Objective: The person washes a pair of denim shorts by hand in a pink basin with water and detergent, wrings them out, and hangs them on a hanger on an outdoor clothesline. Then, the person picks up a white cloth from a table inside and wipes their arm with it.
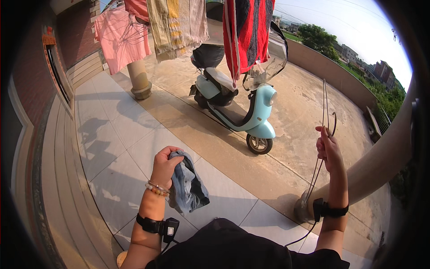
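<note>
My left hand (167,167) pinches a grey-blue piece of cloth (190,185) by its top edge; the cloth hangs down, partly folded, over the tiled floor. Out to the right, my right hand (329,146) is closed around a thin wire clothes hanger (325,104). The hanger is held upright, seen nearly edge-on, with its hook beside my fingers. Ahead and above hang a pink shirt (122,37), a beige and yellow striped towel (178,27) and a red and dark striped towel (247,37). Several wire hangers (136,32) hang by the pink shirt.
A light blue scooter (248,114) stands on the concrete yard beyond the tiles. One round pillar (138,79) rises behind it at the left, another (373,161) close on my right. Steps (63,188) and a brick wall run along the left; a low wall (332,72) edges the yard.
</note>
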Demonstrator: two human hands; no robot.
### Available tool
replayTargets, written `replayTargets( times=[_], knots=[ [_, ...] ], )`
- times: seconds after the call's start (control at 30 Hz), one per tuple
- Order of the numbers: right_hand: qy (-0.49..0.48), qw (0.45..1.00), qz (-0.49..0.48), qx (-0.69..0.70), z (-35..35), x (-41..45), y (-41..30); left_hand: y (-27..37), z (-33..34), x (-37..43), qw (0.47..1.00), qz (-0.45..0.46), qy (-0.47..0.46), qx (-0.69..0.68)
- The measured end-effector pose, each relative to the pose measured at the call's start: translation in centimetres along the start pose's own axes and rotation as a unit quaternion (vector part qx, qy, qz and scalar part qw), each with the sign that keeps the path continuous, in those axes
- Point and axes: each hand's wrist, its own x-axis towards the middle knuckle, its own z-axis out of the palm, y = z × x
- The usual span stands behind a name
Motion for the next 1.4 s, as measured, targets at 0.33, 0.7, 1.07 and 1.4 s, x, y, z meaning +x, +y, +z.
replayTargets(
  times=[0.33,0.7,1.07,1.4],
  knots=[
    [0.006,0.905,-0.143,0.4,0.5,-16.6,7.4,-1.1,6.9,-3.5,0.992,-0.019,-0.127,0.02],
    [-0.129,0.871,-0.327,0.344,0.7,-19.0,5.6,2.1,21.4,-9.5,0.963,-0.069,-0.252,-0.059],
    [-0.121,0.984,-0.115,-0.07,-7.9,-16.3,12.8,5.3,21.4,-7.1,0.943,0.053,-0.287,0.158],
    [-0.142,0.946,-0.16,-0.245,-5.8,-16.3,6.8,2.3,19.4,-4.9,0.848,0.27,-0.099,0.445]
  ],
)
